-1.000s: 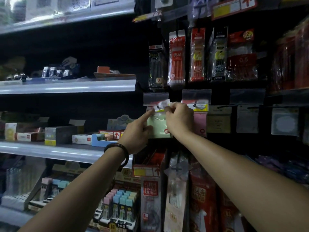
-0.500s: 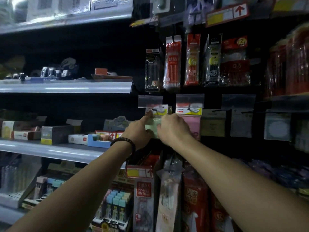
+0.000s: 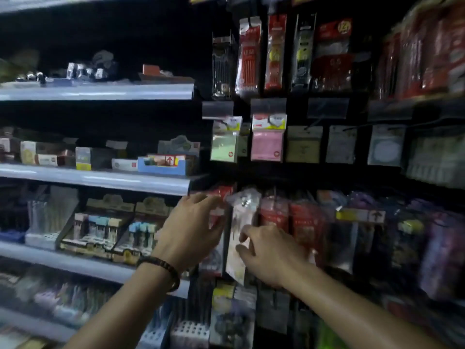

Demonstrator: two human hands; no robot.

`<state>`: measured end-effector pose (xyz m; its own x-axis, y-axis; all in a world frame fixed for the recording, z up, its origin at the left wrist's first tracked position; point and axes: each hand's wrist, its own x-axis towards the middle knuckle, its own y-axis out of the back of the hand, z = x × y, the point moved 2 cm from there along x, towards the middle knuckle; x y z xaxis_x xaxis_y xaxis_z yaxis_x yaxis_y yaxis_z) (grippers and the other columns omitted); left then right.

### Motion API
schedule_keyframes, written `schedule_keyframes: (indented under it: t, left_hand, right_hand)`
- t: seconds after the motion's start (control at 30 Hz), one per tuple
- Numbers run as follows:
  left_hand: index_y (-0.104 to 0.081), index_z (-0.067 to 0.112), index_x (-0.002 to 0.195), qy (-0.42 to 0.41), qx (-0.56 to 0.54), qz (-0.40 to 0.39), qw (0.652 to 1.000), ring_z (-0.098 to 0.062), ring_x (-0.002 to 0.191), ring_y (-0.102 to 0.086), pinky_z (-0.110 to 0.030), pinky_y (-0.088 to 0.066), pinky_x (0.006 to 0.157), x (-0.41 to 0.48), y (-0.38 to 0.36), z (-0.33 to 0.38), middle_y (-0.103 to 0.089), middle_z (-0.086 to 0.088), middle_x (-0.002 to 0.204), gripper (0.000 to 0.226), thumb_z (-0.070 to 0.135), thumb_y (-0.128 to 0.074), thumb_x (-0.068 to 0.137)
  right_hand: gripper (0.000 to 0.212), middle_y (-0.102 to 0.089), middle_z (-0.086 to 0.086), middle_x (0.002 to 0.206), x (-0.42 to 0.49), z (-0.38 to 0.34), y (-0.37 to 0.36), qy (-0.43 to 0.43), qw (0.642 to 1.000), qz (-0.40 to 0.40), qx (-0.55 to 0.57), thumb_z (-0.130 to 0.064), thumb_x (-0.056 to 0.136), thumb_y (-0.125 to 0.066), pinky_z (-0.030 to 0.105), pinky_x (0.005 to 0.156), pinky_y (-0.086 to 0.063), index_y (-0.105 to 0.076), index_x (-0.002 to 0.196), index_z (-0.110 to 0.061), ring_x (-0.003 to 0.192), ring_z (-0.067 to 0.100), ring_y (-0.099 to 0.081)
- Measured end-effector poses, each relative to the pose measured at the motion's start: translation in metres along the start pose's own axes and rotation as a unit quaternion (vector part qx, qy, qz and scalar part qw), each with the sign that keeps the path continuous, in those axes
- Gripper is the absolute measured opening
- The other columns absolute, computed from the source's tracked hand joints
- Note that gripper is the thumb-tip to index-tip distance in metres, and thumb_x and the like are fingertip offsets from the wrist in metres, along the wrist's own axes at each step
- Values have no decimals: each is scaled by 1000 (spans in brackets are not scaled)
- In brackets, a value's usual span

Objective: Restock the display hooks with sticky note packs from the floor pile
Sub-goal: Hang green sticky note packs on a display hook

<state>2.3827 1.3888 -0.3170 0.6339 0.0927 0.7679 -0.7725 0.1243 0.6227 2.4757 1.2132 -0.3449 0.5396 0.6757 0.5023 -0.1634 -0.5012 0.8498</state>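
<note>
Okay, head view, the only one. The green sticky note pack hangs leftmost in the middle row, right under a clear price flap; its hook is hidden behind the flap. It has a clear sleeve, a pale green pad, a white and yellow header card and a small red dot at the lower right corner. The pink sticky note pack hangs just beside it on the right.

I read the left hand as loose, fingers apart, gripping nothing, in front of the red packs one row down. A beaded bracelet is on that wrist. The right hand has its fingers slightly bent and apart, nothing clamped, in front of a clear bag. Too blurred to tell whether it touches the bag.

Half a second ago both hands were up on the green pack at the flap. Now both are off it and a row lower, and the pack hangs free.
</note>
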Motion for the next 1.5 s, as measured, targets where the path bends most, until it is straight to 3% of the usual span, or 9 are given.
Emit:
schedule_keyframes:
  t: [0.17, 0.33, 0.47, 0.67, 0.77, 0.93, 1.07, 1.2, 1.5]
  left_hand:
    - [-68, 34, 112, 42, -29, -64, 997, -19, 97, -57, -36, -50, 79, -143, -56, 24, -65, 10, 107, 18, 36, -67, 95]
    - [-67, 37, 114, 113, -1, -268, 957, -28, 104, -60, -42, -53, 85, -270, -137, 51, -66, 7, 111, 29, 45, -58, 88]
    - [-67, 37, 121, 168, 9, -371, 913, -30, 118, -60, -41, -52, 93, -323, -160, 69, -66, 3, 123, 32, 46, -62, 90]
    - [-69, 36, 119, 208, 9, -390, 897, -30, 116, -65, -40, -56, 90, -336, -161, 67, -69, 2, 123, 29, 43, -67, 91]
    - [-71, 35, 116, 220, 20, -395, 892, -33, 110, -66, -41, -57, 87, -339, -159, 63, -69, 0, 123, 27, 39, -67, 89]
    - [-74, 36, 110, 246, 52, -415, 875, -33, 105, -68, -43, -57, 90, -354, -167, 53, -70, -1, 113, 56, 58, -33, 79]
    - [-70, 43, 118, 295, 80, -447, 841, -28, 117, -62, -45, -55, 98, -377, -169, 46, -68, 4, 124, 29, 54, -62, 91]
    - [-58, 49, 129, 283, 138, -488, 814, -21, 124, -58, -44, -53, 100, -400, -166, 43, -63, 11, 134, 32, 60, -54, 99]
    - [-61, 39, 134, 341, 108, -568, 741, -25, 122, -58, -41, -49, 101, -460, -208, -15, -65, 3, 131, 34, 51, -57, 103]
  right_hand:
    - [19, -67, -9, 94, -95, 23, -81, -68, 973, -179, 129, -50, 100, -65, 39, 70, -56, -63, 109, -33, 85, 18, -69]
    - [23, -73, -4, 106, -205, 44, -163, -133, 946, -216, 200, -38, 101, -67, 36, 84, -56, -71, 119, -24, 96, 13, -68]
    - [28, -71, -4, 106, -284, 76, -215, -213, 917, -253, 222, -33, 100, -72, 38, 92, -58, -72, 126, -22, 103, 18, -70]
    - [29, -71, 1, 115, -325, 100, -253, -256, 892, -303, 218, -33, 101, -69, 34, 93, -54, -69, 128, -22, 108, 22, -68]
    - [34, -71, 7, 119, -326, 104, -271, -247, 884, -335, 213, -26, 101, -64, 37, 104, -50, -67, 134, -18, 114, 27, -66]
    - [35, -70, 12, 128, -327, 106, -307, -217, 874, -371, 225, -29, 104, -63, 37, 96, -52, -64, 135, -14, 119, 31, -65]
    - [45, -64, 14, 137, -337, 101, -337, -189, 855, -427, 226, -37, 105, -62, 34, 95, -47, -58, 143, -13, 126, 31, -61]
    - [48, -56, 10, 150, -338, 88, -362, -164, 842, -457, 232, -39, 106, -60, 39, 105, -50, -53, 149, -19, 135, 27, -56]
    - [46, -55, 13, 148, -316, 49, -447, -109, 828, -518, 186, -36, 106, -59, 40, 104, -52, -52, 147, -18, 132, 30, -57]
